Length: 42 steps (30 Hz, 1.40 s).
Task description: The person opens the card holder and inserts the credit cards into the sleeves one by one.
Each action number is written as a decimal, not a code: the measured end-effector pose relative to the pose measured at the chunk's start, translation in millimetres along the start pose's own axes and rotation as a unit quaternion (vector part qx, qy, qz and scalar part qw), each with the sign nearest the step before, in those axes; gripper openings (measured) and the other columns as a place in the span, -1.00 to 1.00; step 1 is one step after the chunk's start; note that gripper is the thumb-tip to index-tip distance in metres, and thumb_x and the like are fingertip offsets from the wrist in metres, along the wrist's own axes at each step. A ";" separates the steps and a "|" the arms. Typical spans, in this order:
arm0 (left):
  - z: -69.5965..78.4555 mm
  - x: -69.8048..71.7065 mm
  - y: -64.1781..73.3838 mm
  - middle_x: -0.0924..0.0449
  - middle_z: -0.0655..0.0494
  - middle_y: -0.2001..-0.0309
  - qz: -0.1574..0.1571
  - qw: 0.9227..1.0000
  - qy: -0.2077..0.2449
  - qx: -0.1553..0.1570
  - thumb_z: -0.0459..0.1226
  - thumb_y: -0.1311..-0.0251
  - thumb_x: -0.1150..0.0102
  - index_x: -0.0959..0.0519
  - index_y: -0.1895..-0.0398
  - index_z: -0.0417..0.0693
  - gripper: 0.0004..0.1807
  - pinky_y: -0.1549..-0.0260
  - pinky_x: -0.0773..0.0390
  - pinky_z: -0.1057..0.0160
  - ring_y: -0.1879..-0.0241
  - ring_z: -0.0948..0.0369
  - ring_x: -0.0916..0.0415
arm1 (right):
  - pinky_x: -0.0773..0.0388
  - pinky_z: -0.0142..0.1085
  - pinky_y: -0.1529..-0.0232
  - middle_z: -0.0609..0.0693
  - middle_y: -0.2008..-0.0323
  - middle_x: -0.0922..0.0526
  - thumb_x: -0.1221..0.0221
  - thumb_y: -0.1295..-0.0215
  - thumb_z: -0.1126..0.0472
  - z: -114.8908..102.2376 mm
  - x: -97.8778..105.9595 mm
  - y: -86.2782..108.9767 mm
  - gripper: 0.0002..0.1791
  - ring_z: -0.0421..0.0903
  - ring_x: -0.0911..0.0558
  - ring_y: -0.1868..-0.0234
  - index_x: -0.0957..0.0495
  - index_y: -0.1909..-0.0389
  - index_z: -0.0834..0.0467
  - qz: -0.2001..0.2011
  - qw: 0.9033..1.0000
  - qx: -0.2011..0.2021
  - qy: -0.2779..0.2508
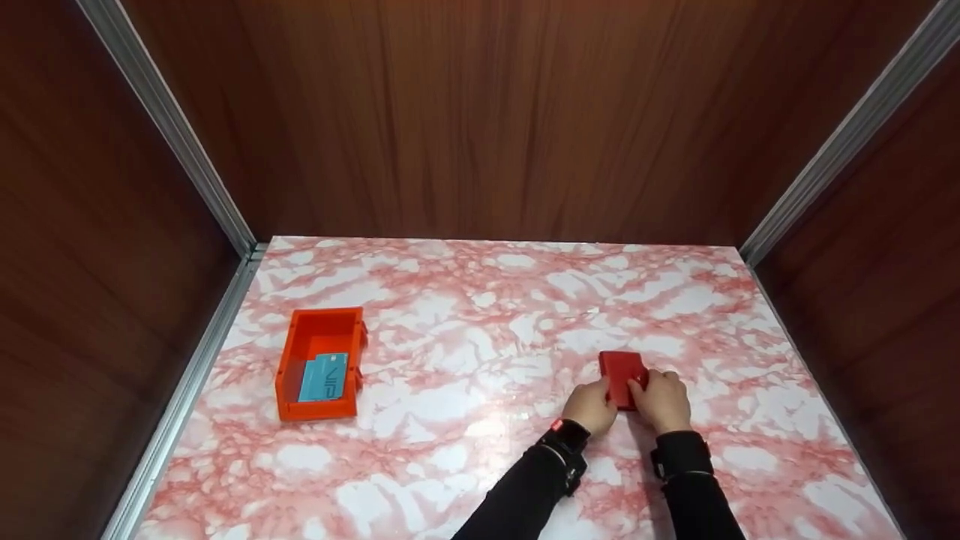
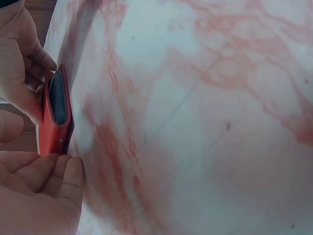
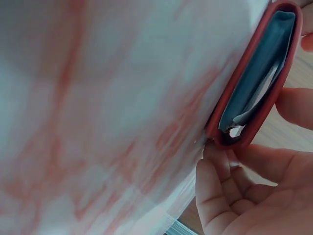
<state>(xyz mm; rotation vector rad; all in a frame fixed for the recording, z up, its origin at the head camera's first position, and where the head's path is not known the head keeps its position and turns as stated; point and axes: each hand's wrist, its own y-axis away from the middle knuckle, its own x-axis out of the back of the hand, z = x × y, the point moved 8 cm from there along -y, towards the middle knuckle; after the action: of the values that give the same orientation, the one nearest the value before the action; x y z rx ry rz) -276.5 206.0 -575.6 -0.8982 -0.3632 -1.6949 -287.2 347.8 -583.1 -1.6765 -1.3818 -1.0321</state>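
Note:
A small red wallet (image 1: 621, 375) lies flat-side up over the right part of the table, with both hands at it. My left hand (image 1: 590, 409) pinches its left edge, and my right hand (image 1: 657, 401) grips the opposite edge, thumb on top. In the left wrist view the end of the wallet (image 2: 55, 134) shows a dark grey-blue lining between red covers. The right wrist view looks into the wallet (image 3: 254, 81), where something pale sits in the fold. There the fingers (image 3: 215, 186) of the right hand are curled at its lower end.
At the left of the table stands an orange bin (image 1: 318, 410) with a blue card (image 1: 325, 377) inside it. The table (image 1: 480, 315) has a red-and-white marbled top. Brown wood-grain panels (image 1: 480, 120) with metal corner rails enclose its back and sides.

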 end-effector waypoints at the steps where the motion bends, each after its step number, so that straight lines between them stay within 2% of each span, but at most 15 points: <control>1: -0.6 0.9 0.0 -0.56 0.11 0.57 0.004 1.000 0.007 0.001 -0.37 -0.12 -0.20 -0.54 0.35 -0.14 -0.95 0.45 -0.50 0.33 0.43 0.15 -0.62 | -0.45 0.20 0.15 0.47 0.27 -0.47 -0.18 -0.34 0.14 0.0 -0.1 -0.4 -0.55 0.41 -0.52 0.21 -0.49 0.12 0.55 -0.002 1.000 -0.002 -0.004; 4: -2.3 4.2 -0.6 -0.58 0.07 0.53 0.007 1.000 0.024 0.010 -0.38 -0.15 -0.20 -0.58 0.28 -0.17 -0.92 0.42 -0.51 0.32 0.39 0.16 -0.63 | -0.45 0.20 0.13 0.47 0.28 -0.50 -0.18 -0.34 0.15 0.4 -0.7 -1.1 -0.55 0.41 -0.53 0.21 -0.49 0.13 0.56 -0.005 1.000 -0.007 -0.015; 7: -4.3 7.2 -0.8 -0.66 0.03 0.41 0.008 0.999 0.035 0.019 -0.38 -0.17 -0.19 -0.63 0.16 -0.23 -0.81 0.33 -0.54 0.33 0.30 0.16 -0.65 | -0.44 0.19 0.11 0.47 0.29 -0.54 -0.18 -0.35 0.16 1.2 -2.5 -1.4 -0.55 0.40 -0.54 0.20 -0.49 0.12 0.58 -0.010 0.999 -0.009 -0.029; 10: -5.8 9.7 -0.8 -0.65 0.01 0.41 0.014 0.999 0.040 0.020 -0.39 -0.17 -0.19 -0.64 0.18 -0.24 -0.83 0.32 -0.54 0.34 0.31 0.17 -0.64 | -0.45 0.17 0.06 0.49 0.23 -0.57 -0.19 -0.34 0.18 1.8 -4.6 -1.0 -0.54 0.40 -0.56 0.15 -0.48 0.10 0.60 -0.016 0.998 -0.013 -0.051; 13: -7.9 12.6 -0.2 -0.58 0.07 0.53 0.038 0.998 0.040 0.016 -0.39 -0.16 -0.21 -0.61 0.34 -0.19 -0.97 0.42 -0.50 0.35 0.41 0.17 -0.60 | -0.46 0.15 0.00 0.52 0.15 -0.58 -0.21 -0.34 0.19 0.8 -5.6 -0.8 -0.51 0.40 -0.57 0.09 -0.46 0.03 0.61 -0.021 0.997 -0.019 -0.073; 15: -9.0 15.7 0.2 -0.50 0.11 0.61 0.061 0.997 0.040 0.013 -0.40 -0.14 -0.23 -0.56 0.45 -0.14 -0.94 0.48 -0.46 0.36 0.48 0.18 -0.56 | -0.45 0.15 -0.03 0.51 0.11 -0.58 -0.21 -0.34 0.19 -0.4 -6.2 -1.3 -0.50 0.40 -0.56 0.05 -0.45 0.00 0.60 -0.023 0.996 -0.023 -0.082; 19: -13.1 22.2 0.7 -0.49 0.15 0.63 0.113 0.993 0.044 0.017 -0.41 -0.11 -0.26 -0.58 0.51 -0.14 -0.90 0.49 -0.47 0.36 0.51 0.20 -0.55 | -0.45 0.14 -0.04 0.50 0.09 -0.58 -0.22 -0.33 0.19 -6.1 -6.9 -1.4 -0.50 0.37 -0.56 0.04 -0.45 -0.04 0.58 -0.023 0.994 -0.028 -0.099; 24: -24.6 28.0 0.7 -0.48 0.12 0.59 0.158 0.985 0.050 0.044 -0.39 -0.09 -0.32 -0.58 0.51 -0.15 -0.89 0.44 -0.50 0.30 0.48 0.16 -0.52 | -0.46 0.13 -0.01 0.48 0.11 -0.59 -0.24 -0.31 0.22 -19.4 -6.9 -2.0 -0.51 0.36 -0.58 0.07 -0.46 -0.03 0.57 -0.010 0.993 -0.013 -0.116; 27: -35.8 30.9 2.8 -0.49 0.09 0.52 0.176 0.980 0.059 0.073 -0.36 -0.10 -0.33 -0.62 0.41 -0.18 -0.93 0.42 -0.51 0.29 0.44 0.15 -0.51 | -0.48 0.13 0.03 0.46 0.17 -0.61 -0.27 -0.28 0.22 -30.2 -7.1 -2.5 -0.52 0.35 -0.59 0.11 -0.48 0.00 0.57 0.003 0.993 0.003 -0.121; 32: -54.9 38.7 8.4 -0.53 0.04 0.38 0.210 0.969 0.067 0.111 -0.32 -0.10 -0.36 -0.69 0.17 -0.23 -0.77 0.39 -0.55 0.31 0.41 0.17 -0.54 | -0.48 0.12 0.06 0.41 0.22 -0.63 -0.31 -0.25 0.23 -48.6 -11.5 -3.5 -0.53 0.32 -0.60 0.14 -0.51 0.01 0.55 0.024 0.991 0.024 -0.130; 39: -83.4 54.5 17.1 -0.53 0.11 0.40 0.248 0.949 0.112 0.158 -0.36 -0.04 -0.38 -0.69 0.21 -0.20 -0.78 0.41 -0.54 0.34 0.43 0.23 -0.54 | -0.49 0.10 0.06 0.39 0.22 -0.62 -0.33 -0.23 0.25 -73.6 -25.1 -2.4 -0.53 0.29 -0.59 0.12 -0.51 0.00 0.53 0.034 0.990 0.036 -0.135; 42: -95.5 60.7 20.9 -0.53 0.14 0.42 0.256 0.944 0.119 0.170 -0.37 -0.02 -0.38 -0.69 0.23 -0.19 -0.80 0.41 -0.54 0.34 0.43 0.25 -0.54 | -0.49 0.09 0.07 0.38 0.22 -0.60 -0.34 -0.22 0.24 -84.2 -32.1 -1.5 -0.54 0.28 -0.58 0.14 -0.51 0.02 0.52 0.030 0.989 0.036 -0.139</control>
<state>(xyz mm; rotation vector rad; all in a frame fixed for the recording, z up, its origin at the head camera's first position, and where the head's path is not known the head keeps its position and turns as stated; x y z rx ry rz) -298.0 95.5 -599.3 -0.4692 -0.2222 -1.1926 -303.4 259.3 -576.8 -1.8473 -1.5143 -0.7245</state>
